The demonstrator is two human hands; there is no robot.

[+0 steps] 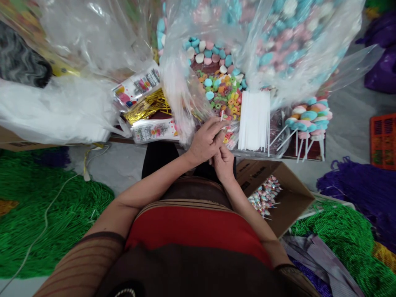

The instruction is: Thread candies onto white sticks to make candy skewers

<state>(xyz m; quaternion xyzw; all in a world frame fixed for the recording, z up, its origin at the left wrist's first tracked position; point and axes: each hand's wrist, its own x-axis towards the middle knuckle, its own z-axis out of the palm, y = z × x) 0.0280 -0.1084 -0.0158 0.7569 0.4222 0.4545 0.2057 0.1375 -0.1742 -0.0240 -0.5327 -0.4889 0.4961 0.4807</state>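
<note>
Close together at the table's front edge, my left hand (204,141) and my right hand (224,164) meet with fingers bent and pressed in. A short white stick (222,115) pokes up at my left fingers; the rest of it is hidden. What sits between the right fingers is covered by the hands. Just beyond them lies a pile of ring-shaped gummy candies (227,97), with pink, blue and white marshmallows (213,53) behind. To the right is a stack of white sticks (254,119). Farther right, marshmallow skewers (309,119) are piled at the table corner.
Printed packets (154,130) and gold twist ties (148,106) lie left of my hands. Big clear bags of marshmallows (287,45) line the back. Below on the right, an open cardboard box (292,200) contains wrapped candy skewers (267,196). Green fringe heaps (52,206) cover the floor.
</note>
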